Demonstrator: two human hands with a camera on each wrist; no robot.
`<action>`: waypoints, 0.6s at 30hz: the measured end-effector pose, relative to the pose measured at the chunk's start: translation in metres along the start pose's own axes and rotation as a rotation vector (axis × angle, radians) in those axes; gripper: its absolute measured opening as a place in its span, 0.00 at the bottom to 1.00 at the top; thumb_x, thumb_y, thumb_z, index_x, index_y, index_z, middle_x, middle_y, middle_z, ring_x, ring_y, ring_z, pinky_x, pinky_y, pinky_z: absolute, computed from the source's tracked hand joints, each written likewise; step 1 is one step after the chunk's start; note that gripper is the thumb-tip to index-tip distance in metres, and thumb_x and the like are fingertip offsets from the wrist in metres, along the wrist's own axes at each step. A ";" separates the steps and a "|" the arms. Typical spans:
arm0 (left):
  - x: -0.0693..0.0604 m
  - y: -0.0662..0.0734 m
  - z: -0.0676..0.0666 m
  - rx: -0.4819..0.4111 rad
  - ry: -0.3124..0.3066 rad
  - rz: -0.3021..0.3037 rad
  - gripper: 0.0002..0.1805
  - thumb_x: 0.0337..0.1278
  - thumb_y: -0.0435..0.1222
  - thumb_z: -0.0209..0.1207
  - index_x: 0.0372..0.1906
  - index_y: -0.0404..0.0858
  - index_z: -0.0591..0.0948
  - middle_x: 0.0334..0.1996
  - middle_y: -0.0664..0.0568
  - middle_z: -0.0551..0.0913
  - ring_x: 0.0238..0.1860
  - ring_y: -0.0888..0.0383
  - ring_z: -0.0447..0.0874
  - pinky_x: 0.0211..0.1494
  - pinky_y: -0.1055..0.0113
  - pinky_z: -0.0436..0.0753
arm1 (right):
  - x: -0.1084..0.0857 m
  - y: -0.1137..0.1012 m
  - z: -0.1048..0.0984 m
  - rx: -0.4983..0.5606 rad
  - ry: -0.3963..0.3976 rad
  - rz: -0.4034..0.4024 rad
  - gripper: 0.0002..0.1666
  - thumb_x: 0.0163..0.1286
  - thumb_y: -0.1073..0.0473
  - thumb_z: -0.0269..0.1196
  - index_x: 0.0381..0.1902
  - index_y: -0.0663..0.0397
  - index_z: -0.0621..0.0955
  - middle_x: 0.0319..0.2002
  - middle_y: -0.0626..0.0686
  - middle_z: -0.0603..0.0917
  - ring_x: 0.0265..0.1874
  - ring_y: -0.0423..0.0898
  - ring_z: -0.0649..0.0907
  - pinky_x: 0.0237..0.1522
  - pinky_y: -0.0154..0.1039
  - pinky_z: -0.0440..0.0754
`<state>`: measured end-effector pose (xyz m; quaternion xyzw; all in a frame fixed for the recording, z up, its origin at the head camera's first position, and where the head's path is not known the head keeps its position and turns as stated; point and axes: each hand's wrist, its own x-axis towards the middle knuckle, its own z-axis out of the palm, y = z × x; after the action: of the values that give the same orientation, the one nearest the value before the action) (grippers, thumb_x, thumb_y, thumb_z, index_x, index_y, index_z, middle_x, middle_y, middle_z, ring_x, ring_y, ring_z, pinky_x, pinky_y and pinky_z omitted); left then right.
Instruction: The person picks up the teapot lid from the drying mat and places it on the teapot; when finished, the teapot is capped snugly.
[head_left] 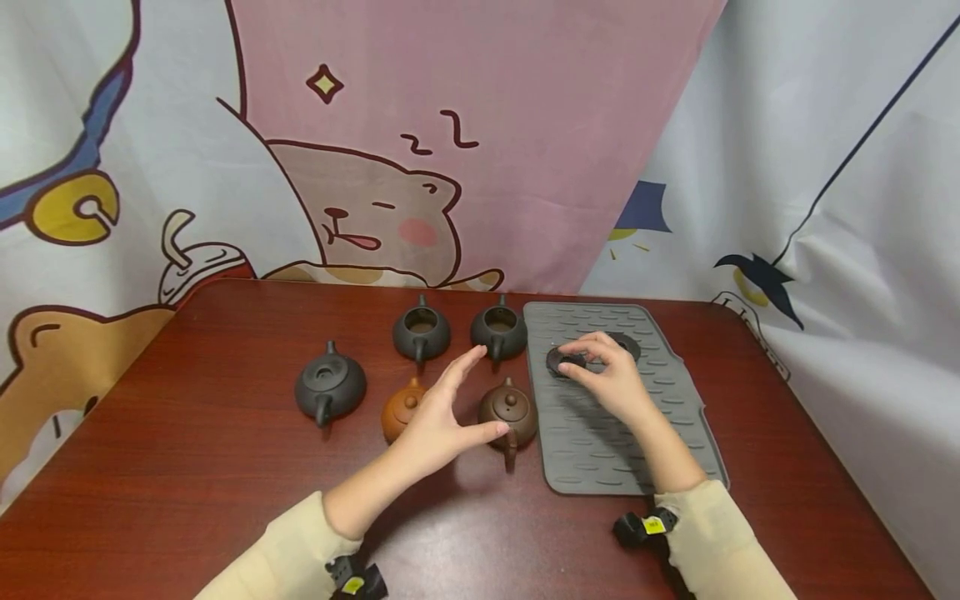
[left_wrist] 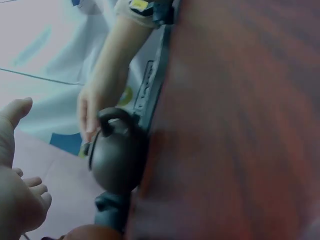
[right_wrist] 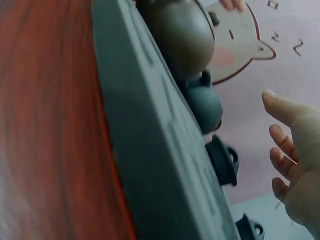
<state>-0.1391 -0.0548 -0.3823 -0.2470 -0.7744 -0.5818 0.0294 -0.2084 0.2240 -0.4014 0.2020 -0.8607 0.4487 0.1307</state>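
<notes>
Above the grey mat, my right hand (head_left: 611, 379) hovers with thumb and fingers apart beside a small black teapot lid (head_left: 564, 362). In the right wrist view that lid (right_wrist: 223, 160) stands on the mat, with a gap between it and the fingers. A second dark lid (head_left: 626, 343) lies just behind, partly hidden by the hand. My left hand (head_left: 438, 421) is held in the air, fingers straight and thumb spread, holding nothing. It partly covers an orange-brown teapot (head_left: 399, 408). Right of it stands a lidded dark brown teapot (head_left: 506, 408).
Two black teapots without lids, one (head_left: 422, 333) and another (head_left: 498, 332), stand in the back row. A black teapot (head_left: 330, 387) stands at the left. The ribbed grey mat (head_left: 600, 467) covers part of the table's right side. A printed curtain (head_left: 555, 125) hangs behind the table.
</notes>
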 end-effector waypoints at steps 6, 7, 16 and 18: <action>0.006 0.004 -0.016 -0.006 0.007 0.021 0.49 0.48 0.37 0.72 0.74 0.44 0.57 0.70 0.59 0.63 0.70 0.63 0.54 0.69 0.55 0.56 | -0.001 0.014 -0.003 -0.046 0.043 0.057 0.14 0.63 0.58 0.68 0.47 0.55 0.84 0.47 0.54 0.78 0.44 0.57 0.76 0.42 0.53 0.73; 0.007 0.003 -0.018 -0.001 0.010 0.025 0.49 0.48 0.37 0.72 0.74 0.45 0.57 0.69 0.60 0.63 0.70 0.63 0.54 0.69 0.55 0.56 | -0.001 0.015 -0.002 -0.052 0.041 0.063 0.14 0.63 0.58 0.68 0.47 0.55 0.84 0.48 0.54 0.78 0.44 0.56 0.75 0.43 0.53 0.72; 0.018 -0.001 -0.045 0.057 0.081 0.017 0.47 0.50 0.38 0.71 0.73 0.45 0.58 0.69 0.57 0.65 0.70 0.62 0.56 0.69 0.53 0.57 | -0.002 0.027 0.002 -0.086 0.019 0.112 0.17 0.67 0.57 0.64 0.52 0.57 0.82 0.52 0.57 0.76 0.48 0.55 0.76 0.39 0.48 0.77; 0.020 -0.005 -0.051 0.066 0.092 0.002 0.46 0.51 0.37 0.70 0.74 0.44 0.58 0.69 0.55 0.64 0.70 0.60 0.56 0.69 0.52 0.56 | -0.002 0.029 0.003 -0.093 0.020 0.129 0.17 0.68 0.57 0.63 0.53 0.57 0.82 0.53 0.56 0.76 0.48 0.55 0.76 0.34 0.42 0.78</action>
<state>-0.1715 -0.0955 -0.3634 -0.2199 -0.7908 -0.5664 0.0737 -0.2202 0.2371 -0.4245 0.1356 -0.8905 0.4176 0.1194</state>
